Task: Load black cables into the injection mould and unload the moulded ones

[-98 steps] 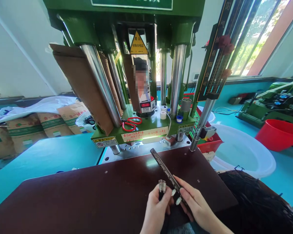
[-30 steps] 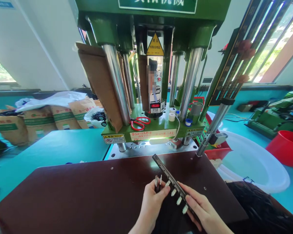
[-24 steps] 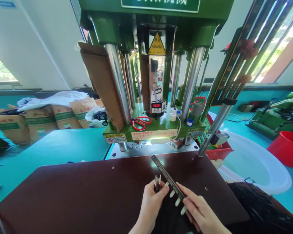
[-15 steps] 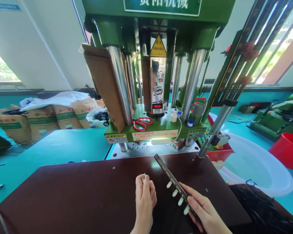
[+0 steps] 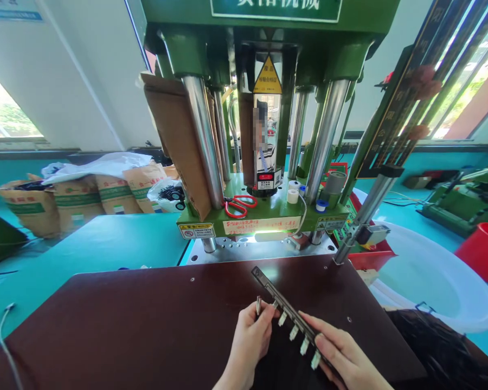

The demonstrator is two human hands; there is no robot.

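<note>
Just above the dark counter (image 5: 146, 319), the right hand (image 5: 341, 360) grips a black bar (image 5: 287, 309) already carrying five small plugs (image 5: 294, 332); its far slots look unfilled. Beside it, the left hand (image 5: 248, 341) pinches another plug (image 5: 258, 305) near the bar.

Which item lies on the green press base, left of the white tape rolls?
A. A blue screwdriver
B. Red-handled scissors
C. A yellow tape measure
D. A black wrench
B. Red-handled scissors lie flat on the green press base, beyond the dark board where the left hand pinches a small metal connector and the right hand holds the black strip.
</note>
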